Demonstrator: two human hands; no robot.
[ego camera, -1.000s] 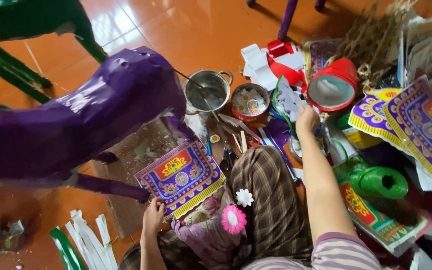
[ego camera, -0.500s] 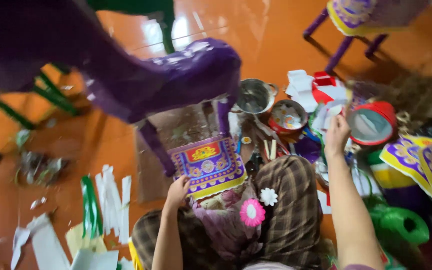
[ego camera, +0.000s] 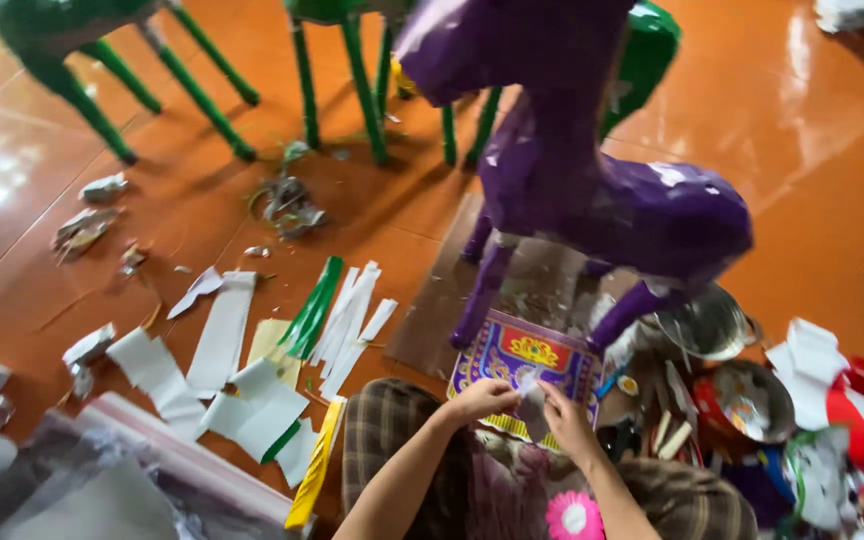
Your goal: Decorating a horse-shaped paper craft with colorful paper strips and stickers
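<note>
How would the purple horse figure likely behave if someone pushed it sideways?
The purple horse figure looks paper-covered, so it is probably light for its size. Standing on thin legs on cardboard, it would likely tip easily, and its wrinkled skin may dent.

A purple papier-mâché horse [ego camera: 592, 190] stands on a sheet of brown cardboard [ego camera: 442, 300] laid over the glossy orange floor [ego camera: 812, 130]. Behind it rise green horse figures [ego camera: 72, 40], their thin legs planted on the tiles. White paper strips [ego camera: 222, 340] and green strips [ego camera: 314, 305] lie scattered to the left, near crumpled scraps [ego camera: 287, 200]. To the right sit a metal pot [ego camera: 712, 325] and a round metal bowl [ego camera: 752, 400].
</note>
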